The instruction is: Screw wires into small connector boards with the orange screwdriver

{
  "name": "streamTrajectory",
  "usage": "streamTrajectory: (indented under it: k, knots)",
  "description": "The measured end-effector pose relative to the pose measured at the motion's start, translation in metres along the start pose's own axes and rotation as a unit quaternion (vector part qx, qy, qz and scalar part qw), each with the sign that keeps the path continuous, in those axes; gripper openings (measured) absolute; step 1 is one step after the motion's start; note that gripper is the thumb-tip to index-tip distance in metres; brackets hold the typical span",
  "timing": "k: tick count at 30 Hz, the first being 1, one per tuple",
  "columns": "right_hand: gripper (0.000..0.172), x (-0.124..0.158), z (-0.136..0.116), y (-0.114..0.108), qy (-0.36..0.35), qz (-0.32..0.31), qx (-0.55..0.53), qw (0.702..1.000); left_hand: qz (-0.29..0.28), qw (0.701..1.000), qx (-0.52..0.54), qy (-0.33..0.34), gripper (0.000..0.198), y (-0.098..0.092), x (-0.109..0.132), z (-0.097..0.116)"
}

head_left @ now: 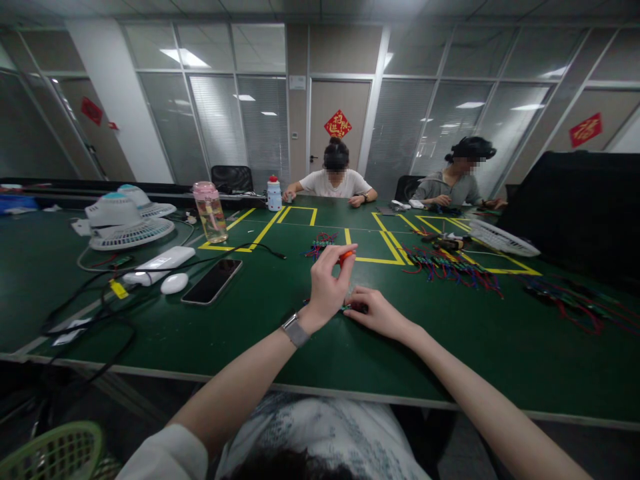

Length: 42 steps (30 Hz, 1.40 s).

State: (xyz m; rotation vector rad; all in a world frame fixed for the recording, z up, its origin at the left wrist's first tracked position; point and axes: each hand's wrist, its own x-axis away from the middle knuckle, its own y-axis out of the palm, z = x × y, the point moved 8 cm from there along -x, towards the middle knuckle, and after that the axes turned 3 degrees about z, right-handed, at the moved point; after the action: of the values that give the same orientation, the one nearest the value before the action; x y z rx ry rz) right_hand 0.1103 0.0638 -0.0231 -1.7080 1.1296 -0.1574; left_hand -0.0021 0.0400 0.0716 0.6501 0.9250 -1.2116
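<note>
My left hand (329, 283), with a watch on its wrist, is raised over the table and closed round a small screwdriver (346, 256) with an orange top. Most of the tool is hidden by the fingers. Just below and to the right, my right hand (377, 312) rests low with its fingers pinched on a small green circuit board (346, 308), partly covered by the fingertips. Beyond my left hand lies a bunch of small boards with red and blue wires (320, 245).
More wired boards (455, 267) lie on the green table (280, 347) to the right, near a white keyboard (503, 239). On the left are a phone (213, 280), a white case (175, 283), cables, a pink-lidded bottle (210, 213) and white fans (130, 227). Two people sit opposite.
</note>
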Motion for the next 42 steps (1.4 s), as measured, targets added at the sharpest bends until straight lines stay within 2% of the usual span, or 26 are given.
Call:
streamTrajectory:
  k: [12,16,25,42]
  knots:
    - [0.012,0.0007,0.0007,0.0002,0.001,0.001,0.005,1.0,0.02,0.999,-0.027,0.043,0.013,-0.0046,-0.0019,0.0097]
    - [0.012,0.0008,0.0003,-0.0002,-0.002,0.002,0.005,1.0,0.024,0.998,-0.038,0.037,0.014,-0.0052,-0.002,0.0086]
    - [0.012,0.0005,-0.0013,-0.0004,-0.005,0.001,0.003,1.0,-0.007,1.0,0.001,-0.002,0.025,0.0005,-0.0023,0.0001]
    - [0.014,0.0005,0.0001,-0.0006,-0.005,0.003,0.003,1.0,0.011,0.999,-0.028,0.037,0.018,-0.0037,-0.0022,0.0097]
